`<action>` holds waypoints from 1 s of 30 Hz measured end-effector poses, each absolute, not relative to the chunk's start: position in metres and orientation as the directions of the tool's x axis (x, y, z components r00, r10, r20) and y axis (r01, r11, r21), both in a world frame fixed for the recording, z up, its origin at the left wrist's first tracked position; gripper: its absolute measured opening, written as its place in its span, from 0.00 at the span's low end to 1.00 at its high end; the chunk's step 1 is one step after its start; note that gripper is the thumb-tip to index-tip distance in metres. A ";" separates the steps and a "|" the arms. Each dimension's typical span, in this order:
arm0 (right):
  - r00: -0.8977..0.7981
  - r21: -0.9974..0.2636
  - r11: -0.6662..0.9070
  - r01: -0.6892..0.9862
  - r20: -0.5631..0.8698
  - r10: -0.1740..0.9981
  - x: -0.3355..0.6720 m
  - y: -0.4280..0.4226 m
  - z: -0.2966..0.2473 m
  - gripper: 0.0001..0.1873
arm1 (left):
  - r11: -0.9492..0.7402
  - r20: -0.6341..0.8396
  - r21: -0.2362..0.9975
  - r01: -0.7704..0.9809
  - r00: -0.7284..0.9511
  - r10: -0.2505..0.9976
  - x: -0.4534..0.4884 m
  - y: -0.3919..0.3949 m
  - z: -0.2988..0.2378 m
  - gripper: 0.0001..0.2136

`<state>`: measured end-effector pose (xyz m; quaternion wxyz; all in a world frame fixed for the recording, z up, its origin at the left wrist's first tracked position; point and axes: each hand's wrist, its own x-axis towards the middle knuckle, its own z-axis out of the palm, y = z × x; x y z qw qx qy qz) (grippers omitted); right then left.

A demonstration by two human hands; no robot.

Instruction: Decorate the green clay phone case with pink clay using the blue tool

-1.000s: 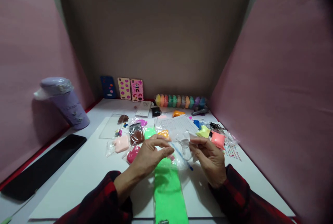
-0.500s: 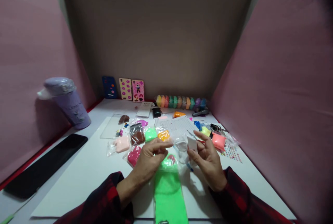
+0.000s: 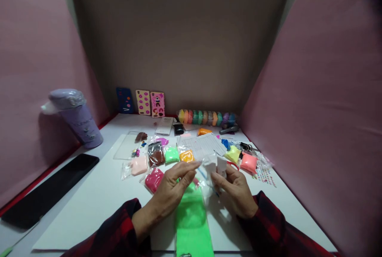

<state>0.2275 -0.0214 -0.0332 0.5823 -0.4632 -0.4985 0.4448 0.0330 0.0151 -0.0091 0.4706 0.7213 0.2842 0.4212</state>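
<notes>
the thing getting handled is a small white clay piece (image 3: pixel 215 166), pale and blocky, looking like two little lumps side by side, partly hidden by fingers. the right hand (image 3: pixel 235 187) is pinching it from below with fingertips closed on it, and the left hand (image 3: pixel 173 187) is reaching in with fingers curled, tips just touching its left side. it's sitting up off the white work board (image 3: pixel 98 201), right above a long neon green clay strip (image 3: pixel 192 221). little clay bags like the pink bag (image 3: pixel 153 179) and orange bag (image 3: pixel 187 156) are crowding just behind, while a purple tumbler (image 3: pixel 76 117) is standing well off left.
</notes>
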 end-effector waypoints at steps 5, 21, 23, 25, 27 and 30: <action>0.093 -0.983 0.182 -0.021 0.179 0.979 0.228 -0.023 -0.033 0.16 | -0.373 0.349 0.928 -0.029 0.422 0.837 0.036 0.015 -0.013 0.12; 0.160 -0.967 0.237 0.097 0.250 0.955 0.225 -0.030 -0.029 0.15 | -0.336 0.291 0.942 0.009 0.482 0.827 0.034 0.008 -0.008 0.11; 0.157 -0.969 0.221 0.111 0.237 0.959 0.226 -0.030 -0.031 0.15 | -0.312 0.259 0.950 0.008 0.533 0.805 0.034 0.009 -0.008 0.10; 0.138 -0.967 0.221 0.125 0.238 0.962 0.227 -0.030 -0.033 0.15 | -0.260 0.222 0.965 -0.008 0.546 0.808 0.034 0.011 -0.009 0.09; 0.128 -0.961 0.234 0.147 0.253 0.959 0.228 -0.029 -0.034 0.15 | -0.210 0.190 0.977 -0.026 0.550 0.813 0.034 0.013 -0.012 0.12; 0.158 -0.949 0.248 0.196 0.281 0.947 0.229 -0.028 -0.037 0.15 | -0.060 0.074 0.997 -0.042 0.529 0.845 0.034 0.016 -0.017 0.19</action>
